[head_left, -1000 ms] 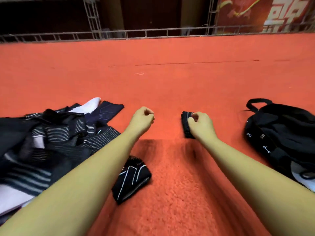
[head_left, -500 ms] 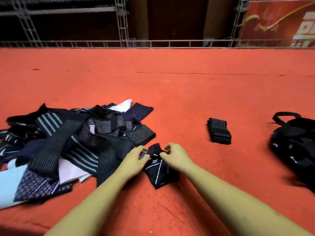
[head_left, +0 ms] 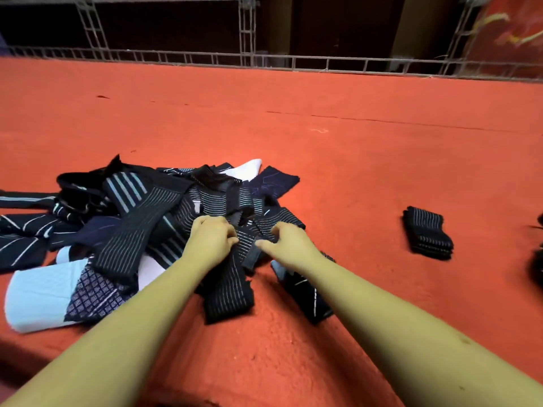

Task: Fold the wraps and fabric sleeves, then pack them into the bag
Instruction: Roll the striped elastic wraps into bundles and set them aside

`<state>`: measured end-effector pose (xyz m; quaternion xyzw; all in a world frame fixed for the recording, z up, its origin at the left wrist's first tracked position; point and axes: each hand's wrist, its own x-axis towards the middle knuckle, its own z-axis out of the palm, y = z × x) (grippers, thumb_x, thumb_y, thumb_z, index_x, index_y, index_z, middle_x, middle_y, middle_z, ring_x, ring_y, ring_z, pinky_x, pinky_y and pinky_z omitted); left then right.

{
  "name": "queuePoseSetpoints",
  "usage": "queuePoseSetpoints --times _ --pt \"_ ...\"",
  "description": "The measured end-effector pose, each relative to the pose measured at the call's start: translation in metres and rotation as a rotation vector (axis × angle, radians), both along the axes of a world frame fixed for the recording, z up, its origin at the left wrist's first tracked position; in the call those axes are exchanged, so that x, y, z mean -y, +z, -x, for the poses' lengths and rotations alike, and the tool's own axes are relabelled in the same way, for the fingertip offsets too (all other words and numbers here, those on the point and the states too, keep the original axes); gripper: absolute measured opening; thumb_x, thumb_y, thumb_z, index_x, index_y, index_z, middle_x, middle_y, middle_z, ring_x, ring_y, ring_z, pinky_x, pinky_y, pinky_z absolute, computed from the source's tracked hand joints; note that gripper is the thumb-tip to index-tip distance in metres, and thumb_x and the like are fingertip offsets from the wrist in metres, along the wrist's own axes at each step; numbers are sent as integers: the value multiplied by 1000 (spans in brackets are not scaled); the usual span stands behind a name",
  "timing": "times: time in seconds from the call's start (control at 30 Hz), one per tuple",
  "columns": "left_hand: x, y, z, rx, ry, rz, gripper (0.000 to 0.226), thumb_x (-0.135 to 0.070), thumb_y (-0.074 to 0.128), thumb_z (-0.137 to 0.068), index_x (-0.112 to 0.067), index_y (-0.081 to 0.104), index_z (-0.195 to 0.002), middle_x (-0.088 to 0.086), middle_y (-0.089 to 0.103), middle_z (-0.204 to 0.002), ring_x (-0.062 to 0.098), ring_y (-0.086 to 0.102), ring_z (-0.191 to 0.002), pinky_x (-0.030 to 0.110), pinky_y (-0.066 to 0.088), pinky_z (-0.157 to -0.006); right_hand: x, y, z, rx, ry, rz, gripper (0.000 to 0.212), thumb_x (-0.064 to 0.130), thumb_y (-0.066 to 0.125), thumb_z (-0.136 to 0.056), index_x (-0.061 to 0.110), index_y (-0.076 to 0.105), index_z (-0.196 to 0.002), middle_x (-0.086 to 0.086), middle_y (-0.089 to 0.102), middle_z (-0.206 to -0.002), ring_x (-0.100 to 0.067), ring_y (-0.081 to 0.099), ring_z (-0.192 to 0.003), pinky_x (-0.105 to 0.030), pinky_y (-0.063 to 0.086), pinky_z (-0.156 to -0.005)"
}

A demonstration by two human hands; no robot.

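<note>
We locate both hands at the near right edge of the pile [head_left: 117, 212] of dark wraps and sleeves, which lies on the carpet [head_left: 352, 160] left of centre.

1. The left hand [head_left: 211, 237] rests on a black striped wrap [head_left: 227, 289]. Its fingers are curled down onto the fabric and grip it.
2. The right hand [head_left: 288, 242] sits just beside the left, on the same wrap. Its fingers are curled into the fabric and its thumb points toward the left hand.
3. The wrap runs from under the two hands toward the viewer and ends flat on the carpet between the forearms. Its far end joins the pile; we cannot tell where it stops there.
4. A dark sleeve [head_left: 305, 298] with white lines lies on the carpet, partly under the right forearm.
5. A folded wrap [head_left: 427, 233] lies alone on the carpet, well apart to the right of the hands.
6. The bag [head_left: 537, 265] shows only as a dark blurred edge at the right border of the view, beyond the folded wrap.
7. A metal rail [head_left: 264, 58] bounds the carpet at the far side.
</note>
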<state>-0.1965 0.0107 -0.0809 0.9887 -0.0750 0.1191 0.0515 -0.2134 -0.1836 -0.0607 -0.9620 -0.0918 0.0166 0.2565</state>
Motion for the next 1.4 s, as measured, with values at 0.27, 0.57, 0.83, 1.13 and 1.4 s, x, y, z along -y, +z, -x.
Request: queuePoseSetpoints --times 0.27,0.57,0.83,1.13,1.4 --pt "-2 -8 2 -118 -49 262 21 -26 70 -87 -26 68 -108 -7 69 -111 16 61 -111 39 40 -103 -24 -31 -11 -92 -150 -258 37 40 77 -77 15 53 -89 -9 67 -96 -32 62 -99 -36 48 -80" --pt "-5 0 19 16 -45 588 79 -47 71 -85 -27 30 -150 -9 59 -96 11 57 -90 37 41 -93 -6 33 -1 -1 -51 -827 35 1 60 -84 21 38 -67 0 40 -65 -14 38 -65 -31 30 -58" --pt "23 20 16 24 -101 673 83 -66 61 -82 -17 43 -146 5 56 -111 16 54 -105 31 40 -101 114 109 30 249 -165 -701 21 6 56 -87 18 47 -73 -4 53 -66 -15 45 -59 -29 36 -55" --pt "142 102 50 -274 -564 866 42 -25 79 -83 -28 59 -120 -18 65 -113 -17 58 -95 2 39 -79 156 172 69 297 87 -533 13 7 66 -90 17 62 -82 -4 65 -76 -12 58 -68 -28 46 -62" --pt "175 127 76 -572 -666 1039 17 -6 64 -93 -6 66 -111 -4 73 -92 7 67 -83 20 52 -74 232 168 63 448 -321 -451 11 9 65 -88 18 63 -83 -3 65 -81 -15 59 -75 -27 45 -67"
